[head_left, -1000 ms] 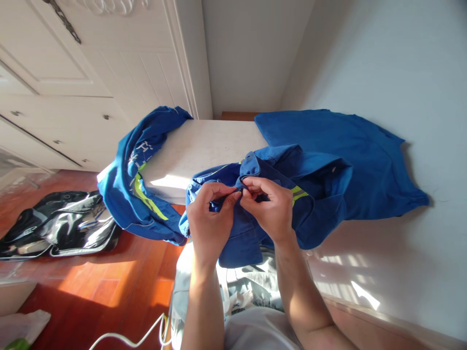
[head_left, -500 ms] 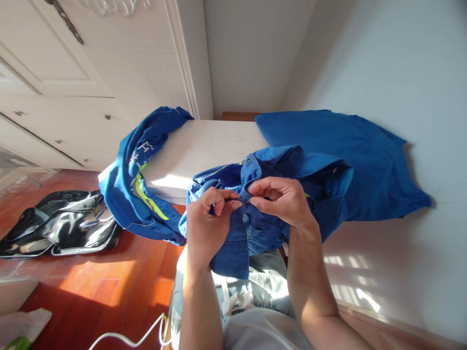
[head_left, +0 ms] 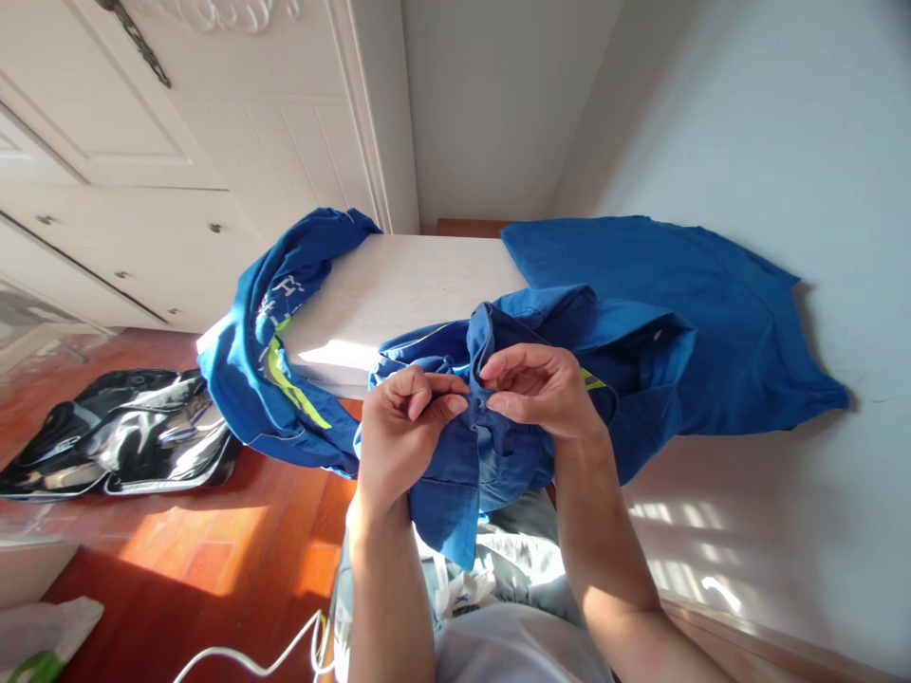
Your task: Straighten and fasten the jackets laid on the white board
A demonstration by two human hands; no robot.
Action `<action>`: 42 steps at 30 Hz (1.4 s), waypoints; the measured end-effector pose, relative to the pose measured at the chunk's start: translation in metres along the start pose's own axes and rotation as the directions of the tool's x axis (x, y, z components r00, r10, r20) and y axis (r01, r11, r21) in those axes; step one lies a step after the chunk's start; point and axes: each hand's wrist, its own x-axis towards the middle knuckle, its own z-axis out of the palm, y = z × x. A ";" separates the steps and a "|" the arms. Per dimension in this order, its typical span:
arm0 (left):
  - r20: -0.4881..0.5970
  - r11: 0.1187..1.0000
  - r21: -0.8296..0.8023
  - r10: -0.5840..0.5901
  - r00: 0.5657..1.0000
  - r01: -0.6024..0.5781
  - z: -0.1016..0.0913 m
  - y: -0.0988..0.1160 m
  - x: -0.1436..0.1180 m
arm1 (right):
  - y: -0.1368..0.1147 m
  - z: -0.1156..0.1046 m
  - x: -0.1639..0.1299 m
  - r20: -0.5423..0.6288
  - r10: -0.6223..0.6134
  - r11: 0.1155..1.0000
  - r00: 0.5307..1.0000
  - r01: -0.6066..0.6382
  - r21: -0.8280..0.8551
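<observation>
Blue shirt [head_left: 498, 446] pinched at its front edge by left hand [head_left: 402, 427] and right hand [head_left: 545, 389], printing unreadable

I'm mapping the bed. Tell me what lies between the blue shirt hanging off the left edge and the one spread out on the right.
Head view: bare white bed top, nothing on it.
</observation>
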 end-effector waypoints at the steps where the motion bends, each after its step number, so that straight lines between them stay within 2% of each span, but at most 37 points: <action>1: 0.003 1.000 -0.027 -0.012 1.000 0.012 0.000 -0.001 0.001 | 0.000 0.001 0.000 0.006 -0.006 1.000 1.000 0.006 0.004; 5: 0.004 0.990 -0.122 -0.068 0.998 0.068 0.001 -0.001 0.001 | 0.004 0.005 0.000 -0.013 -0.010 1.000 1.000 0.010 -0.021; 9: -0.141 0.989 -0.144 -0.047 0.989 0.027 0.008 0.001 -0.001 | 0.005 0.011 -0.002 -0.142 -0.089 0.991 0.986 0.073 -0.113; 14: -0.229 0.996 -0.090 -0.002 0.973 -0.019 0.017 0.005 -0.006 | -0.004 0.017 -0.006 -0.144 -0.210 0.937 0.967 0.157 -0.311; 17: -0.269 0.998 -0.040 0.026 0.963 -0.038 0.021 0.006 -0.009 | -0.008 0.021 -0.008 -0.150 -0.312 0.833 0.938 0.194 -0.519; 20: -0.308 0.999 0.023 0.052 0.950 -0.047 0.025 0.006 -0.011 | -0.010 0.027 -0.009 -0.114 -0.449 0.634 0.887 0.226 -0.739; 22: -0.333 0.995 0.090 0.075 0.940 -0.048 0.028 0.005 -0.013 | -0.010 0.031 -0.010 -0.076 -0.505 0.513 0.860 0.228 -0.827; 24: -0.344 0.986 0.159 0.100 0.934 -0.047 0.030 0.005 -0.014 | -0.010 0.034 -0.010 -0.067 -0.523 0.453 0.849 0.211 -0.866; 26: -0.334 0.979 0.197 0.109 0.936 -0.044 0.030 0.005 -0.015 | -0.010 0.034 -0.010 -0.071 -0.523 0.435 0.849 0.195 -0.879; 30: -0.293 0.988 0.152 0.029 0.956 0.017 0.024 0.008 -0.012 | -0.013 0.024 -0.010 0.000 -0.478 0.486 0.878 0.265 -0.833; 34: -0.142 0.990 -0.068 -0.135 0.981 0.126 0.012 0.010 -0.007 | -0.019 0.006 -0.009 0.100 -0.371 0.610 0.923 0.324 -0.723; 37: -0.022 0.962 -0.190 -0.206 0.978 0.198 0.006 0.009 -0.003 | -0.020 -0.003 -0.005 0.137 -0.313 0.704 0.940 0.326 -0.631; 42: 0.118 0.924 -0.261 -0.256 0.959 0.279 -0.002 0.008 0.002 | -0.014 -0.009 0.000 0.172 -0.250 0.826 0.953 0.302 -0.476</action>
